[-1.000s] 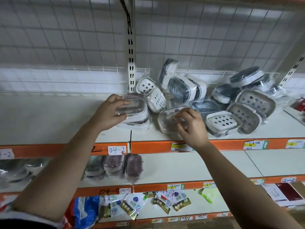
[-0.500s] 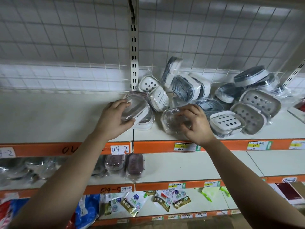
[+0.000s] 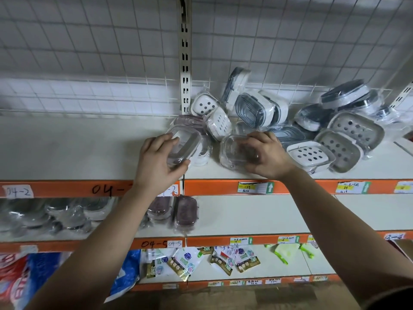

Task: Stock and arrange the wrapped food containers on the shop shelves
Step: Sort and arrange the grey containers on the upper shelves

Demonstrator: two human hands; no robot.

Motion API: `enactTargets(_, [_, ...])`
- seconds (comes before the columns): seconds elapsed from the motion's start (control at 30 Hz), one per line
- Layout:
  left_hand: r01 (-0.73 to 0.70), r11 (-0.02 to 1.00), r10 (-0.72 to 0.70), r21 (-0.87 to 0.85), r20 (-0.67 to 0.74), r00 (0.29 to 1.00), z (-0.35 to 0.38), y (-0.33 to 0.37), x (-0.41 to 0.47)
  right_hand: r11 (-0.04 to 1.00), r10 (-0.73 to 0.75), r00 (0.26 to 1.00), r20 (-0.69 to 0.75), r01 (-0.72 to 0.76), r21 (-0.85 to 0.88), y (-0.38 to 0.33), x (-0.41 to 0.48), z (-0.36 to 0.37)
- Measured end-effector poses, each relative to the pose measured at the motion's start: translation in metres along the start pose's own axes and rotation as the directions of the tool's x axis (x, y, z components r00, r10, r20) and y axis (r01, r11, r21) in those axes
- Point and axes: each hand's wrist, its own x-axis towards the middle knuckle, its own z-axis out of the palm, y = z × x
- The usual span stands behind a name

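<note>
L hand [image 3: 159, 162] lifted clear container [image 3: 182, 145] higher, R hand [image 3: 267, 156] unchanged

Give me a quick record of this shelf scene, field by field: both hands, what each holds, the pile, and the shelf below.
left hand: grips a clear container, tilted, atop a stack at the top shelf front edge
right hand: grips a second clear container on the same shelf
pile: wrapped white and grey containers heaped unsorted to the right, some leaning on the wire grid
left part of top shelf: bare
shelf below: two dark wrapped containers side by side
</note>
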Motion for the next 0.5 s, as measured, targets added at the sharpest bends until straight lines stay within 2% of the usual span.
enactTargets(0.13, [-0.044,0.999,0.044,0.015,0.015,0.999,0.0,0.013,-0.015,0.995,0.047,0.995,-0.087,-0.039,0.097,-0.007,-0.012,-0.001])
enactTargets(0.37, [-0.021,0.999,0.019,0.039,0.035,0.999,-0.002,0.052,-0.041,0.978,0.128,0.949,-0.29,-0.072,0.197,-0.007,-0.044,-0.016])
enactTargets(0.5, [-0.001,0.999,-0.001,0.053,0.038,0.999,0.001,0.079,-0.064,0.97,0.139,0.934,-0.329,-0.061,0.236,-0.001,-0.082,-0.023])
